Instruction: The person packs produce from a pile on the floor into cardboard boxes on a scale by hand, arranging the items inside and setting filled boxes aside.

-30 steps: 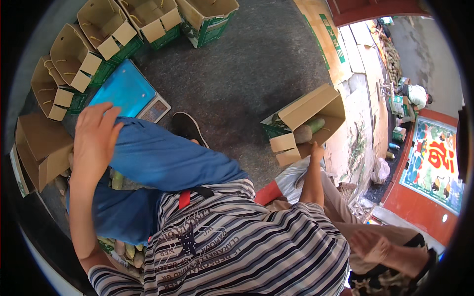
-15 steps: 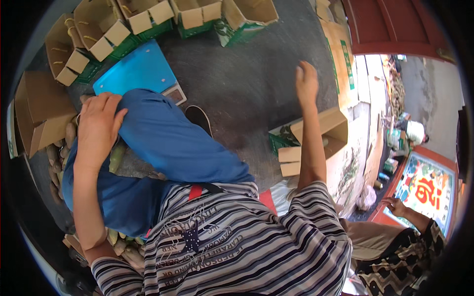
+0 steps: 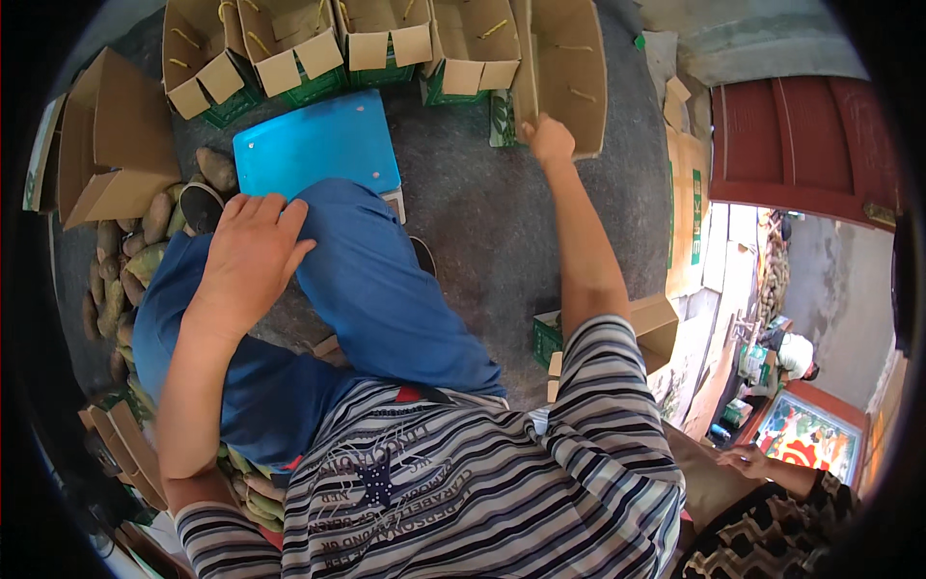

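Note:
My right hand [image 3: 550,140] grips the near edge of an open cardboard box [image 3: 579,58] at the right end of a row. The box has yellow cord handles inside and a green printed side panel. My left hand [image 3: 249,253] lies on my raised left knee, holding nothing, its thumb spread from the fingers. Just beyond that knee is a blue flat platform [image 3: 313,145], which looks like a scale, with a pale edge at its near right corner.
More open cardboard boxes [image 3: 386,48] with green outsides line the far side. Brown and greenish root vegetables [image 3: 111,280] lie in a pile at left, below a larger carton [image 3: 135,125]. Another box [image 3: 651,333] sits by my right elbow. A person's hand [image 3: 748,461] shows at lower right.
My right hand has moved forward from above the floor and taken hold of the end box. My left hand stays on the knee. The whole view has shifted.

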The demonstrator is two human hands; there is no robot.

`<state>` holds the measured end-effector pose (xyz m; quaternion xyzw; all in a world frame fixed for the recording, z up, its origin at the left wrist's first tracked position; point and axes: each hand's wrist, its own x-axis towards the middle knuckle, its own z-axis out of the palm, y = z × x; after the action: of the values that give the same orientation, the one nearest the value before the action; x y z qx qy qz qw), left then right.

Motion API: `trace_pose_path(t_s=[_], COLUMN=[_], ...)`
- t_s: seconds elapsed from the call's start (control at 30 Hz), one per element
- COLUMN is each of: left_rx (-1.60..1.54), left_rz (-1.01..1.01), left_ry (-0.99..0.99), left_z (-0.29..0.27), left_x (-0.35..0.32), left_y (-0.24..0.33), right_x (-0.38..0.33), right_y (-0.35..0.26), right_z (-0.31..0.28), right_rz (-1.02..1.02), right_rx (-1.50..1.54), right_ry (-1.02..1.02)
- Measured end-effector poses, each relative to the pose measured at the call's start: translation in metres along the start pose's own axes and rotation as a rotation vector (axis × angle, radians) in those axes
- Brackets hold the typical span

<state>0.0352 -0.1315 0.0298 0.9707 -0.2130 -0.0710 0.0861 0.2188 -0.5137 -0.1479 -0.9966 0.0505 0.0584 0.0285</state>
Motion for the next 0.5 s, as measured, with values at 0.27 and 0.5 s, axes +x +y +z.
trace_pose_path(t_s=[0.27, 0.5], left_rx=[0.028, 0.022], left_rz=[0.018, 0.028], left_ry=[-0.022, 0.032], left_z=[0.000, 0.011], left_x=[-0.001, -0.005], left_y=[0.003, 0.005], right_x=[-0.151, -0.217], right_y=[0.055, 0.051], right_z=[-0.043, -0.005], right_rz=[-0.086, -0.060], right_rx=[0.093, 0.230], right_ry=[-0.416, -0.199])
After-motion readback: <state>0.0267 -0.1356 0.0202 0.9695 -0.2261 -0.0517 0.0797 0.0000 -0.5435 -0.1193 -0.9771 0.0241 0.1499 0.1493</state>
